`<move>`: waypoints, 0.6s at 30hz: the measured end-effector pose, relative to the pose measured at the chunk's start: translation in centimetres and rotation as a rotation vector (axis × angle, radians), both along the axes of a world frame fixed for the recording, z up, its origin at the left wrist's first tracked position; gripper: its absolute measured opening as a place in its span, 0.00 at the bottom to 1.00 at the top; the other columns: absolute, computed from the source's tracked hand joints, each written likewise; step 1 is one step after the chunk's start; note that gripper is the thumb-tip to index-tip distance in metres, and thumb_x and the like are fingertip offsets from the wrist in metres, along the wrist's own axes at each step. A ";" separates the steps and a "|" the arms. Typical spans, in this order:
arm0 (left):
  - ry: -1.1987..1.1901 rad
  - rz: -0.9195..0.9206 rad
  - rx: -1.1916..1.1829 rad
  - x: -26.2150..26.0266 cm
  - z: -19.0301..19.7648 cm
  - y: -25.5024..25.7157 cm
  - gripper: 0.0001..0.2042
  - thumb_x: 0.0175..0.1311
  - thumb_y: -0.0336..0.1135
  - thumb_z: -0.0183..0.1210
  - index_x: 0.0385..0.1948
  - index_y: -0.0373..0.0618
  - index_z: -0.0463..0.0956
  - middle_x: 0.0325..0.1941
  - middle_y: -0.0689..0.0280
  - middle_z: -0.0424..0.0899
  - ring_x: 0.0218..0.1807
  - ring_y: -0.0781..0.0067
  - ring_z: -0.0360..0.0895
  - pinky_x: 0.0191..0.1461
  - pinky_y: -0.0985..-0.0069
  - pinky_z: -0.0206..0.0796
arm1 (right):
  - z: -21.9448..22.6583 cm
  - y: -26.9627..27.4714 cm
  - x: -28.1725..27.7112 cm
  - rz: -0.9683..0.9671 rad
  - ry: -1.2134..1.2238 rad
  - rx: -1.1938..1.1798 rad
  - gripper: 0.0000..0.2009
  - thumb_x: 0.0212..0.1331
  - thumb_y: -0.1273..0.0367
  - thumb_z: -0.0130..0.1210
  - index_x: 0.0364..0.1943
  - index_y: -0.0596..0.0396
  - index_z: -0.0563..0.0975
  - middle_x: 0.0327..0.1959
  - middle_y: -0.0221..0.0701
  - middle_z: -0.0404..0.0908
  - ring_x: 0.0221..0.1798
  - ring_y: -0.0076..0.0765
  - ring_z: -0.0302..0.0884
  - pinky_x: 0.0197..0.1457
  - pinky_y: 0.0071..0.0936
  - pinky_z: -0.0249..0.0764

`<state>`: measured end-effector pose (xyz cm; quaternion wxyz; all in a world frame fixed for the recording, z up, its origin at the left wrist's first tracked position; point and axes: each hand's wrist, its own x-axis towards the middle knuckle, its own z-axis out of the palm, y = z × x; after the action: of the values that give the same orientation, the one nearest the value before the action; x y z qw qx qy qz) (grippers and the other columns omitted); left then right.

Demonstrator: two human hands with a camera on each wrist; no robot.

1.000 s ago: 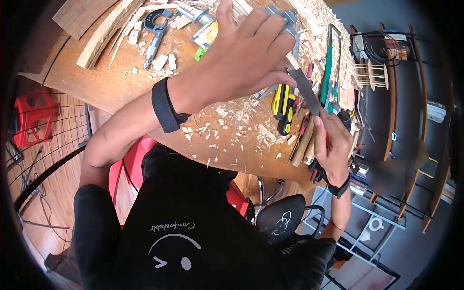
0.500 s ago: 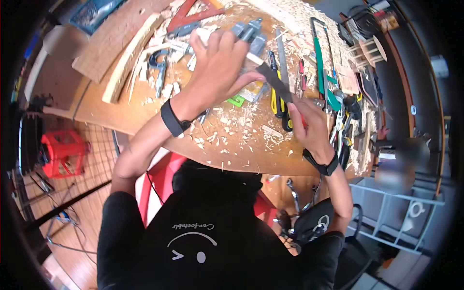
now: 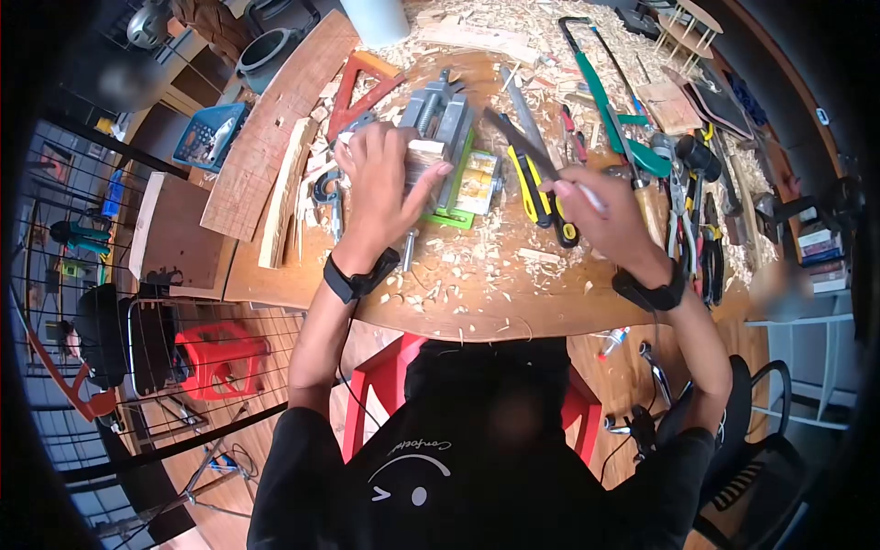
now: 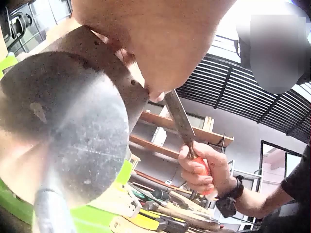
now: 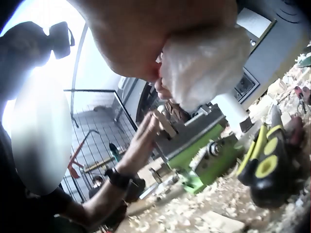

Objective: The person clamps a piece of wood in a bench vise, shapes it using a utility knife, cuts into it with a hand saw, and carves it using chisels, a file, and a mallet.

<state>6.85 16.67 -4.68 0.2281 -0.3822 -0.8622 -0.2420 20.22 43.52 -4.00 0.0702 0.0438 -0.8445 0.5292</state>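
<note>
My left hand (image 3: pixel 376 179) lies over the near end of a grey and green bench vise (image 3: pixel 454 119), its fingers fairly straight and its thumb out to the side. A pale wood piece (image 3: pixel 426 147) stands up from the vise, right beside those fingers. To the right, my right hand (image 3: pixel 600 211) grips the handle of a flat file; its dark blade (image 3: pixel 522 145) points toward the vise. The red-orange file handle (image 4: pixel 200 167) shows in the left wrist view, where the vise's round metal end (image 4: pixel 73 131) fills the left side.
Wood shavings (image 3: pixel 467 257) cover much of the table. Yellow-black cutters (image 3: pixel 536 188), a green-handled hacksaw (image 3: pixel 596 87) and pliers (image 3: pixel 683 215) lie on the right. A micrometer (image 3: pixel 330 197), a long wood strip (image 3: pixel 289 197) and a red triangular square (image 3: pixel 353 92) are on the left.
The head view has swung, bringing more of the table's far side into sight. The file blade, earlier near my left thumb, now stands apart from it, my right hand being farther right.
</note>
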 end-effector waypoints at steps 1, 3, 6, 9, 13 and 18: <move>0.008 -0.007 -0.003 0.0 0.1 -0.1 0.23 0.64 0.52 0.63 0.48 0.43 0.72 0.46 0.57 0.70 0.56 0.53 0.64 0.63 0.50 0.45 | 0.0 0.2 -0.1 0.003 -0.001 -0.008 0.08 0.66 0.69 0.59 0.42 0.61 0.80 0.26 0.32 0.80 0.31 0.22 0.77 0.34 0.29 0.72; -0.015 0.014 -0.043 0.2 0.5 -0.4 0.22 0.64 0.51 0.63 0.48 0.44 0.74 0.46 0.57 0.71 0.56 0.53 0.65 0.64 0.50 0.45 | 0.0 0.5 0.0 0.007 0.205 0.023 0.09 0.66 0.70 0.59 0.45 0.61 0.80 0.24 0.22 0.78 0.30 0.19 0.74 0.36 0.22 0.71; -0.017 -0.007 -0.086 0.0 1.3 -0.8 0.19 0.64 0.49 0.63 0.47 0.46 0.77 0.46 0.59 0.73 0.58 0.53 0.66 0.67 0.51 0.44 | 1.9 0.6 0.7 0.057 0.039 -0.030 0.10 0.65 0.68 0.61 0.46 0.58 0.79 0.29 0.25 0.79 0.25 0.15 0.73 0.28 0.18 0.69; 0.076 -0.037 -0.175 0.0 3.7 -0.8 0.13 0.63 0.44 0.65 0.42 0.46 0.83 0.43 0.63 0.80 0.62 0.55 0.67 0.70 0.53 0.44 | 4.9 0.5 0.8 0.095 -0.289 -0.228 0.11 0.66 0.64 0.60 0.47 0.54 0.80 0.31 0.27 0.77 0.19 0.14 0.71 0.22 0.16 0.67; -0.047 -0.146 -0.214 -0.8 4.9 -0.9 0.11 0.62 0.37 0.65 0.44 0.46 0.85 0.48 0.64 0.83 0.62 0.58 0.68 0.68 0.60 0.50 | 3.2 1.1 0.5 0.153 -0.194 -0.334 0.11 0.71 0.63 0.55 0.47 0.54 0.79 0.28 0.27 0.76 0.20 0.18 0.74 0.24 0.19 0.69; -0.298 -0.173 -0.083 -1.0 5.0 -0.1 0.13 0.59 0.35 0.68 0.45 0.45 0.84 0.45 0.63 0.85 0.57 0.58 0.72 0.64 0.63 0.57 | -1.2 1.3 0.3 0.015 0.133 -0.028 0.12 0.70 0.62 0.55 0.38 0.57 0.75 0.27 0.29 0.76 0.22 0.23 0.73 0.29 0.25 0.70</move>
<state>5.88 16.58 0.27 0.0603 -0.4239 -0.8596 -0.2788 20.52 44.84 -5.21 0.1225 0.0843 -0.8301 0.5374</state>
